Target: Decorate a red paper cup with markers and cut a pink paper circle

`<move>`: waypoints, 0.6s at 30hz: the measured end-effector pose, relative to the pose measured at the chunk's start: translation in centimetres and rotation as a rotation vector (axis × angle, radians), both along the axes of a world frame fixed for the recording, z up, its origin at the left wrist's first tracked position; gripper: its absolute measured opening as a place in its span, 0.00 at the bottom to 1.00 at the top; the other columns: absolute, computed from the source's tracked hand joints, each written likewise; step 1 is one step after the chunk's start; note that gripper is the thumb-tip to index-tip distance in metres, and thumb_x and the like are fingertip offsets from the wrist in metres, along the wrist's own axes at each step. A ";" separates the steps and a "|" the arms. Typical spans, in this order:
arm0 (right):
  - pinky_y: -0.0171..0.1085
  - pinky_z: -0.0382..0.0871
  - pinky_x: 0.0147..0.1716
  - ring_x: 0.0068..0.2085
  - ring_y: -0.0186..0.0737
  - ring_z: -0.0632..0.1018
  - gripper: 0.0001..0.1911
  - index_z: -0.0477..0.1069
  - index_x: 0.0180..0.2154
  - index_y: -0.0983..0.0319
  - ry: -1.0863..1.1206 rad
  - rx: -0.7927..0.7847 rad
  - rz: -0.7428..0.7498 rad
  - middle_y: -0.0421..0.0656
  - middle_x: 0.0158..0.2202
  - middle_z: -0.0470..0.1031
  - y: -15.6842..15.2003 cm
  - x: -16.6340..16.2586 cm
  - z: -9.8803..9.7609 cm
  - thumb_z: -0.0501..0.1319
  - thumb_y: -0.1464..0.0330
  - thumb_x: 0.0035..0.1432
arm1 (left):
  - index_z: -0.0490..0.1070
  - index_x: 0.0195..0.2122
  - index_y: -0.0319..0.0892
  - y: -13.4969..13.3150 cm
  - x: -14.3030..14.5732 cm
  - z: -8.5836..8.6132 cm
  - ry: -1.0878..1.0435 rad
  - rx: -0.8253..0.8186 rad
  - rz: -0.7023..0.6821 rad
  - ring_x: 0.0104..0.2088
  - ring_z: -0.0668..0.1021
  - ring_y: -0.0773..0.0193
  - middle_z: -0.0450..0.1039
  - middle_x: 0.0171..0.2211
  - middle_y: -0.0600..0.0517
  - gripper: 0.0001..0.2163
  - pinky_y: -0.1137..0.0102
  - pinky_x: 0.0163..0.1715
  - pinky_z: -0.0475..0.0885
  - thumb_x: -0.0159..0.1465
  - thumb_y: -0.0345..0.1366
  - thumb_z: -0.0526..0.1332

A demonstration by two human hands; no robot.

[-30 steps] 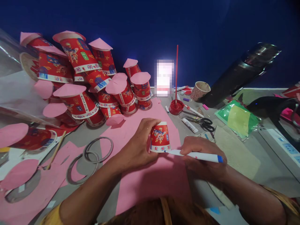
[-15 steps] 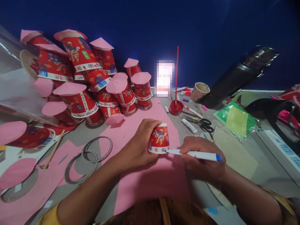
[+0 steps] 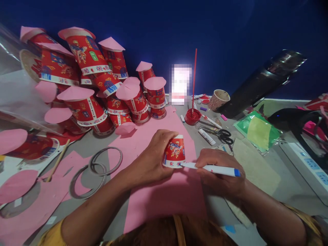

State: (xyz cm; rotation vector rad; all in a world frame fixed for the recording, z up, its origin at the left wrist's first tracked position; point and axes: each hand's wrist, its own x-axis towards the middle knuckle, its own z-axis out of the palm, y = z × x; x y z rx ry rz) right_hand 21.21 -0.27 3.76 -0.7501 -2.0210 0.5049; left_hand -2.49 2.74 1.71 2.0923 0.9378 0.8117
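Note:
A red printed paper cup [image 3: 175, 150] is upside down in my left hand [image 3: 156, 159], whose fingers wrap its left side. Small pink and blue flower marks dot the white band along the cup's lower rim. My right hand [image 3: 221, 171] is closed around a white felt-tip marker [image 3: 211, 168] with a blue end. The marker's tip touches the white band at the lower right of the cup. Beneath both hands lies a sheet of pink paper [image 3: 169, 201].
At the back left, several red cups with pink paper cones [image 3: 88, 51] are stacked. Two grey rings [image 3: 105, 160] lie left of my forearm. Scissors [image 3: 224, 136], a glue stick [image 3: 206, 136], a red pot [image 3: 192, 117] with a stick and a black flask [image 3: 263, 82] are at the right.
The marker has shifted very slightly left along the cup's white band, with its tip still touching there. My left hand keeps the same hold on the cup.

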 end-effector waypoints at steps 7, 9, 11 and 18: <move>0.36 0.71 0.26 0.24 0.38 0.80 0.05 0.75 0.36 0.58 -0.012 -0.010 0.017 0.40 0.24 0.80 0.0 0.2 0.0 0.64 0.70 0.68 | 0.58 0.64 0.49 0.0 0.1 0.1 0.003 0.005 -0.006 0.61 0.71 0.44 0.65 0.59 0.42 0.36 0.48 0.61 0.72 0.57 0.32 0.71; 0.36 0.71 0.26 0.24 0.38 0.79 0.05 0.75 0.36 0.58 -0.015 -0.006 0.013 0.40 0.25 0.80 0.0 0.2 0.0 0.64 0.70 0.68 | 0.58 0.64 0.49 0.0 0.1 0.1 0.005 0.016 -0.005 0.61 0.71 0.44 0.65 0.59 0.42 0.35 0.48 0.61 0.72 0.57 0.32 0.71; 0.35 0.70 0.26 0.25 0.37 0.79 0.05 0.75 0.36 0.58 -0.013 0.001 0.009 0.39 0.25 0.80 0.0 0.2 0.0 0.64 0.70 0.68 | 0.57 0.64 0.49 0.0 0.1 0.0 0.006 0.022 -0.004 0.61 0.71 0.45 0.65 0.59 0.42 0.36 0.49 0.61 0.72 0.57 0.32 0.71; 0.34 0.67 0.23 0.25 0.36 0.78 0.04 0.75 0.36 0.59 0.062 -0.070 -0.035 0.40 0.26 0.80 -0.2 0.5 -0.2 0.64 0.71 0.66 | 0.57 0.65 0.46 -0.1 0.0 0.1 0.021 -0.016 -0.002 0.62 0.70 0.46 0.64 0.60 0.41 0.35 0.50 0.62 0.70 0.59 0.35 0.71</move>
